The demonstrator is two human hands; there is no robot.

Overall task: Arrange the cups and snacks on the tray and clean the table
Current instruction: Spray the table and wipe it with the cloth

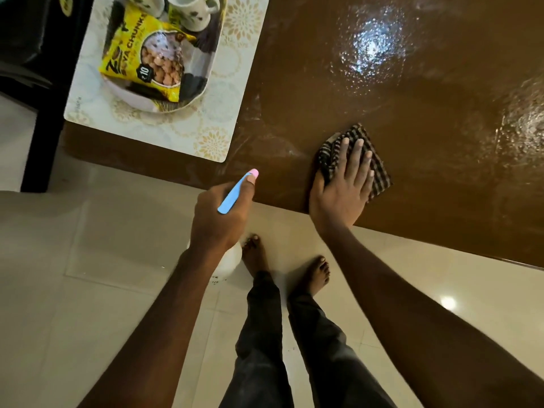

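Note:
My right hand (343, 184) presses flat, fingers straight, on a brown checked cloth (379, 175) near the front edge of the glossy brown table (412, 92). My left hand (220, 219) grips a spray bottle with a blue and pink head (237, 191); its white body (231, 260) shows below the hand, off the table's edge over the floor. At the table's left end a tray (203, 72) sits on a cream placemat (206, 136). In the tray lie a yellow soya chunks packet (144, 60) and two white cups (194, 10), partly cut off by the frame.
Wet streaks shine on the tabletop right of the placemat. A black chair (41, 83) stands at the table's left end. My bare feet (315, 273) stand on the pale tiled floor (88, 290) close to the table's front edge.

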